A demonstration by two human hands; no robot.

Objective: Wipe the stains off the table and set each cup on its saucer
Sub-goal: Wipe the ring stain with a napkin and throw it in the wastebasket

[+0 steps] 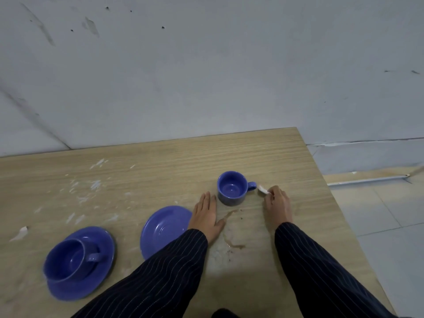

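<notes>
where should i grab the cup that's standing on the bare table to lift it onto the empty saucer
Take the cup by its handle, coming from the right. It stands upright with the handle pointing right toward the right hand, though that hand pinches a white wipe.

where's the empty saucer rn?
The empty saucer lies flat on the table near the front edge, just left of the left hand, between the cup on its saucer and the lone cup.
</notes>
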